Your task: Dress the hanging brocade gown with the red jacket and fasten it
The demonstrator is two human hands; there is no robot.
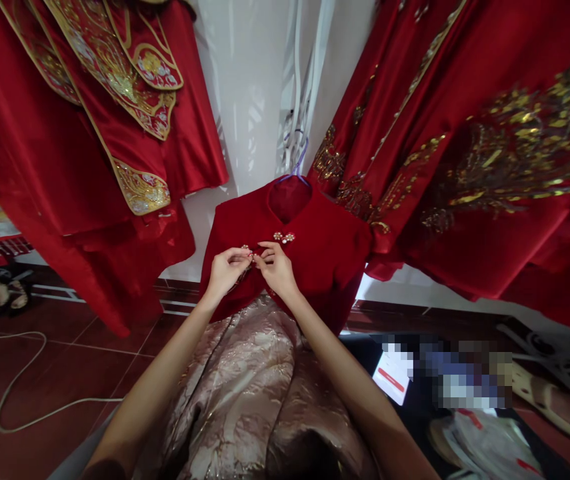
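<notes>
A dark red velvet jacket [317, 257] hangs in front of me on a purple hanger [297, 168]. Below its collar sits a fastened beaded frog button [285, 237] with pearl-like beads. At a second beaded frog button [245, 248], lower on the jacket front, my left hand [229, 272] is closed in a pinch. My right hand [277, 270] meets it there, thumb and forefinger pinched on the same fastener. The fingertips hide most of this button, so I cannot tell whether it is fastened. Under my forearms, shiny pinkish-gold brocade cloth [249, 380] spreads over the lap area.
Red embroidered garments [115, 127] hang at the left, and a gold-sequined red garment [465, 200] at the right. A lit phone [393, 375] lies on a dark surface beside plastic-wrapped items [489, 440]. A white cable [39, 373] and dark shoes [12, 297] are on the tiled floor.
</notes>
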